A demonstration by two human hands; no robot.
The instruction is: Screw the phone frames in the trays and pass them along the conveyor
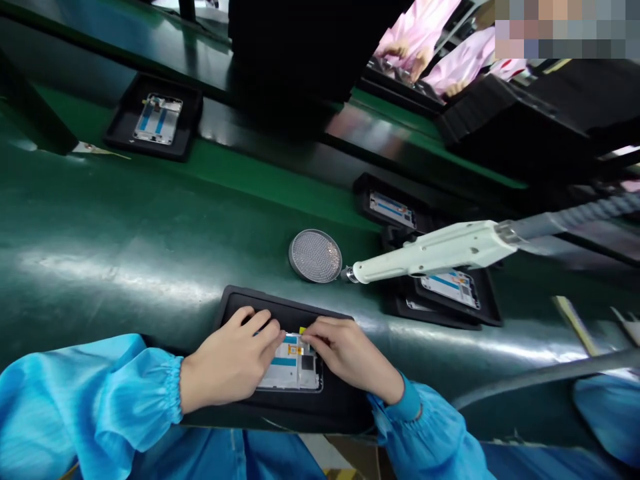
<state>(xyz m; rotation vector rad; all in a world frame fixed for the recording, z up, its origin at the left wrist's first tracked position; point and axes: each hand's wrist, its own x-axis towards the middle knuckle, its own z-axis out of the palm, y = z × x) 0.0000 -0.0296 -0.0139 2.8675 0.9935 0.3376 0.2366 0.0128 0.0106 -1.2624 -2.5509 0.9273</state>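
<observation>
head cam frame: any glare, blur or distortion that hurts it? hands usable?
Head view: white glare streaks cross the glossy green conveyor belt, and wide-angle distortion bows it. A pixelated mosaic block hides the top-right corner. The left hand, right hand and white-and-blue phone frame look sharp, with no visible motion blur.

Under the left grip (233,360) and the right grip (350,353) is a white phone frame (290,370) with blue stripes and yellow tape (302,331). Below that is a black tray (330,407). Shiny blue sleeves (95,407) run back from both grips. Past the grips lies a green tabletop (150,220), with a round silver disc (315,256) covered in dots and a white tool (430,252). Far past them, pink sleeves (430,40) show.
</observation>
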